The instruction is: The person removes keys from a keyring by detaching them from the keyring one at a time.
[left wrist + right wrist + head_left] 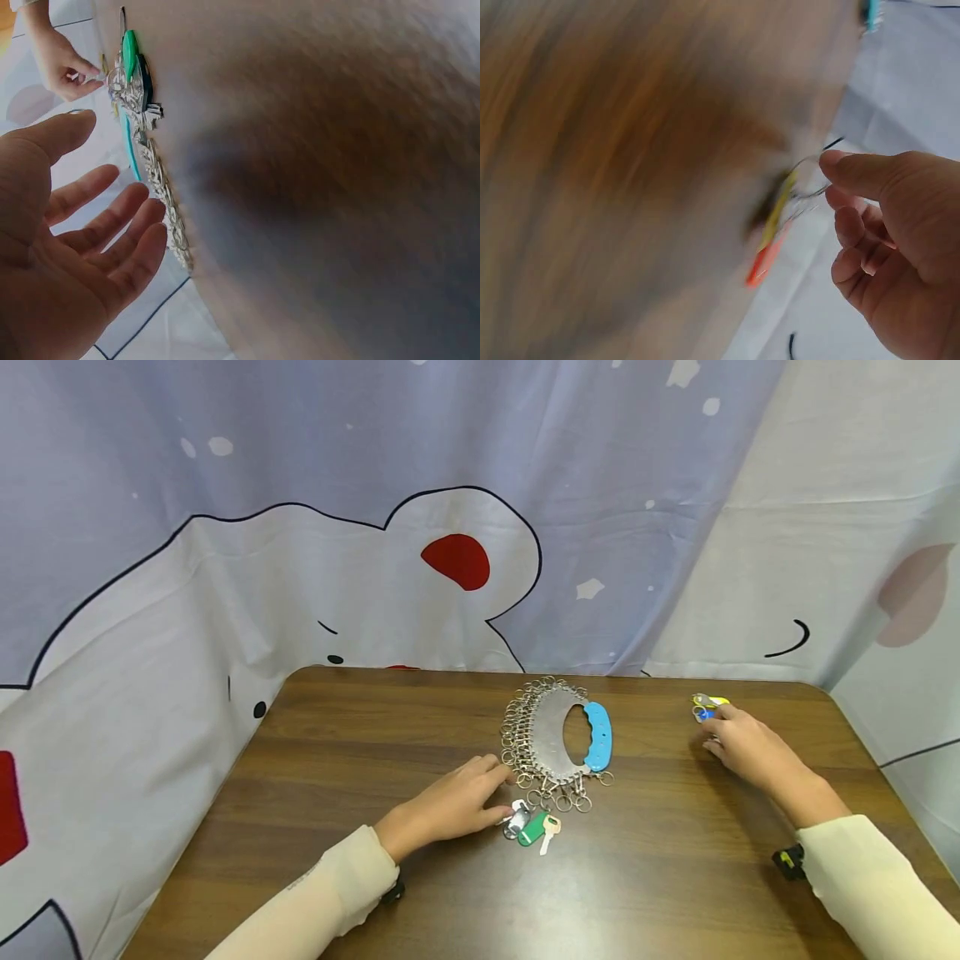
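My left hand (457, 797) hovers with relaxed, spread fingers at the left side of a key bunch with a green tag (532, 829), a dark tag (516, 823) and a key (551, 827). Just behind lies a curved grey metal key holder (549, 731), fringed with small rings and clips, its blue grip (599, 739) facing right. At the table's far right, my right hand (750, 750) pinches a metal key ring (807, 160) between thumb and finger. A yellow tag (778, 210) and an orange-red tag (761, 262) hang from it; a blue tag (705, 715) shows there too.
The brown wooden table (337, 760) has rounded far corners. A printed curtain (600, 510) hangs right behind its back edge and along its sides.
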Demonstrator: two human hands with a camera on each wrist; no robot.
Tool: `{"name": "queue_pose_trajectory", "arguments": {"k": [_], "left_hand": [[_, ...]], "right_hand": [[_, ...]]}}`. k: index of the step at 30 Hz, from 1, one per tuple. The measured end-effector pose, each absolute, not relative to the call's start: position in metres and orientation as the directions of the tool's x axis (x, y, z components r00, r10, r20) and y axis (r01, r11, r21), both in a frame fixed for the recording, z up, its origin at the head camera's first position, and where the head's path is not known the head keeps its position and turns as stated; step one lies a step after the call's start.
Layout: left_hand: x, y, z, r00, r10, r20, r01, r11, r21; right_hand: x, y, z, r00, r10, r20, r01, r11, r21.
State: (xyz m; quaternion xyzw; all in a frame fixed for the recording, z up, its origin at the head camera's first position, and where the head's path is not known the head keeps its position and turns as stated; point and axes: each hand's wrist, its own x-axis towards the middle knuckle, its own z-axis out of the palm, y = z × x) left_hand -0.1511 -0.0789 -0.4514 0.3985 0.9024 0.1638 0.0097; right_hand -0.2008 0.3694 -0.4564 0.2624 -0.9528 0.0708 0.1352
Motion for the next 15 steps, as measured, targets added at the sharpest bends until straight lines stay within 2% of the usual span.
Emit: {"name": "queue_pose_trajectory", "arguments": {"k": [8,15], "left_hand": [[-0.152,-0.072,-0.452,-0.692,0.712,0.12,0.707,0.635,0.311],[-0.158,-0.061,-0.449,-0.698,0.7,0.151,0.706,0.638,0.306]], "right_hand": [[-0.182,0.296,-0.444,-0.783,-0.477,0.4,-0.582,0.789,-0.197],[-0.159,0.23,-0.437,-0.792,-0.486,0.368,-0.602,0.719,-0.346]]}}
